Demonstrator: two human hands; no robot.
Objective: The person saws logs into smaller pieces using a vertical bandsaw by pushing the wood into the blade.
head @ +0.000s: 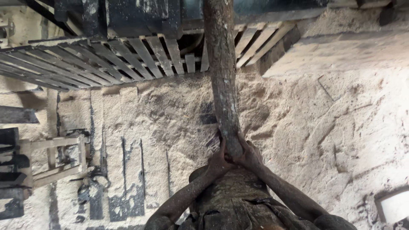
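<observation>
A long, rough-barked log (221,72) runs from my body straight away toward a dark machine at the top of the view. My left hand (218,162) grips the near end of the log from the left side. My right hand (250,155) grips the same end from the right. Both hands are dusty and closed around the wood, close to my chest. The log's far end disappears at the top edge, beside the machine.
Thick sawdust (298,127) covers the ground. A slatted wooden platform (106,59) lies at the upper left before the dark machine (128,17). A small wooden frame (55,159) stands at the left. Dark planks (12,115) lie at the far left.
</observation>
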